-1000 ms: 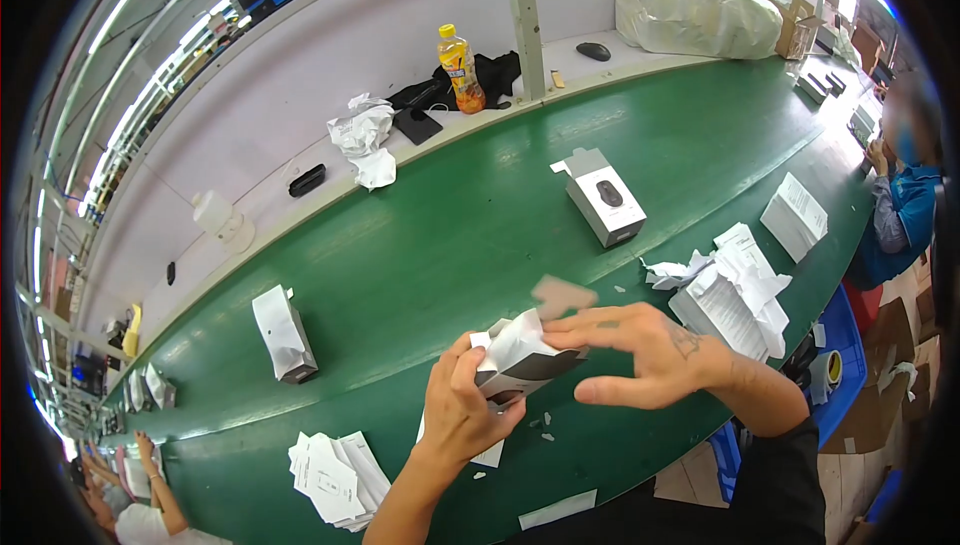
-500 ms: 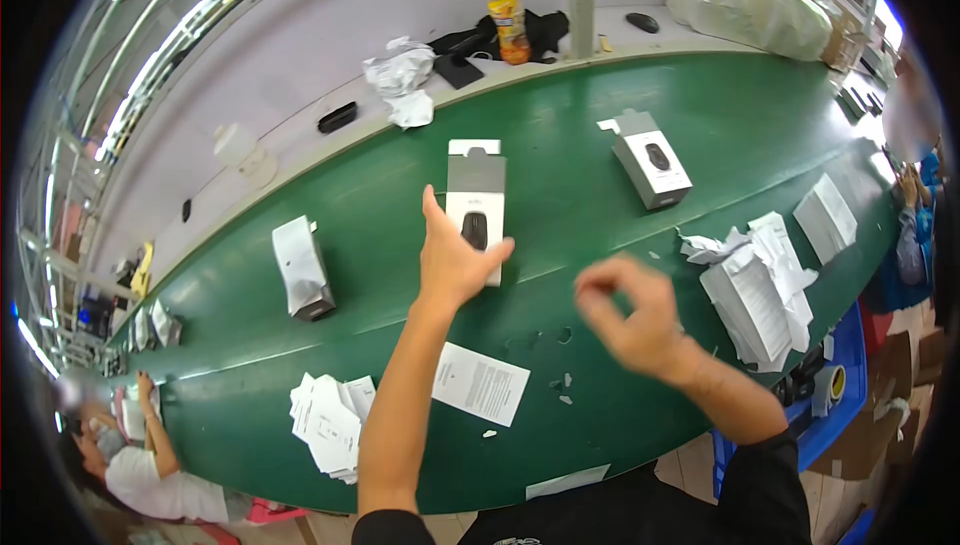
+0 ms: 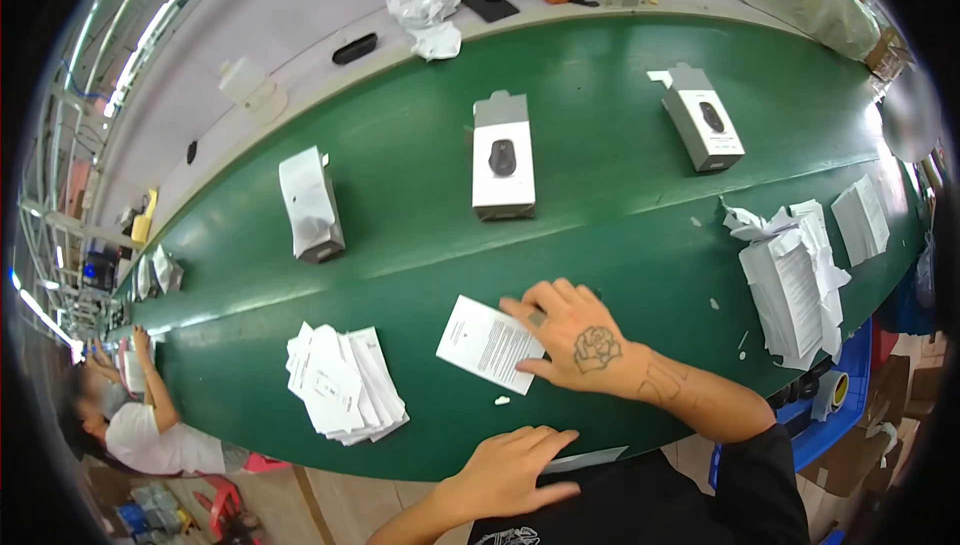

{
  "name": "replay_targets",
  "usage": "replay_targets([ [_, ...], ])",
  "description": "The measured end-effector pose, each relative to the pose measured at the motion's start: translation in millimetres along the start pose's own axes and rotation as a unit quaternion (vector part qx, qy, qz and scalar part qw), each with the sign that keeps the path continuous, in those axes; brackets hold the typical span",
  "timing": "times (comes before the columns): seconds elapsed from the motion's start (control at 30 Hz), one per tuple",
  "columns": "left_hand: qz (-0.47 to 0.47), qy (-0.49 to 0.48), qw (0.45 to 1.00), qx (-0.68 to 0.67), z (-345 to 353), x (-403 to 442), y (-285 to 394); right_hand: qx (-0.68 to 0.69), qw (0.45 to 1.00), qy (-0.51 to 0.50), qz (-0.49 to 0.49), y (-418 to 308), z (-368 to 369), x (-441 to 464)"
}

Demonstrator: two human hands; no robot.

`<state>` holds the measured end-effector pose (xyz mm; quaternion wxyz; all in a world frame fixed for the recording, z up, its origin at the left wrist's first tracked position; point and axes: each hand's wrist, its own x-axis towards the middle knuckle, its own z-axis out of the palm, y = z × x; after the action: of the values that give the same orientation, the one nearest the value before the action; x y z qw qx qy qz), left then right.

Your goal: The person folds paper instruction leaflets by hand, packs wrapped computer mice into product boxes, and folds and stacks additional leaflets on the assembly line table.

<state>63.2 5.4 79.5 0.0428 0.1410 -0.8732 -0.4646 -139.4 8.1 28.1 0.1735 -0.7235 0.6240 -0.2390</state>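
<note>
A printed sheet (image 3: pixel 480 343) lies flat on the green desk (image 3: pixel 400 185), within easy reach. The right hand (image 3: pixel 583 337), fingers bent, meets its edge, perhaps to steady it; whether it grips cannot be told. The left hand (image 3: pixel 513 472) is open, holding nothing visible. Beyond, an open-flapped box (image 3: pixel 504 185) lies mouse picture up, probably for access. Leaflets (image 3: pixel 340 390) are heaped leftward. No brand or wording is legible.

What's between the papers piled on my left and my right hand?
One printed sheet, its near edge overlapped by your right hand, then bare green table up to the pile. The head view shows this.
</note>
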Motion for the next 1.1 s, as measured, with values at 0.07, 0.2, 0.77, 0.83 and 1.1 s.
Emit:
replay_targets([
  [0.07,-0.004,-0.042,0.999,0.016,20,-14,-20,-0.019,1.000,0.000,0.024,-6,-4,6],
  [0.2,0.018,-0.016,0.999,-0.029,17,-26,-25,-0.038,0.999,-0.018,0.012,-21,-1,27],
  [0.77,-0.085,0.519,0.767,-0.367,-21,-92,-49,0.052,0.990,-0.098,0.084,-3,3,131],
  [0.83,-0.091,0.513,0.772,-0.365,-29,-86,-44,0.261,0.960,-0.041,0.096,-7,-6,118],
  [1.1,-0.087,0.536,0.766,-0.343,-40,22,-35,0.618,0.772,0.048,0.144,-47,-26,15],
])
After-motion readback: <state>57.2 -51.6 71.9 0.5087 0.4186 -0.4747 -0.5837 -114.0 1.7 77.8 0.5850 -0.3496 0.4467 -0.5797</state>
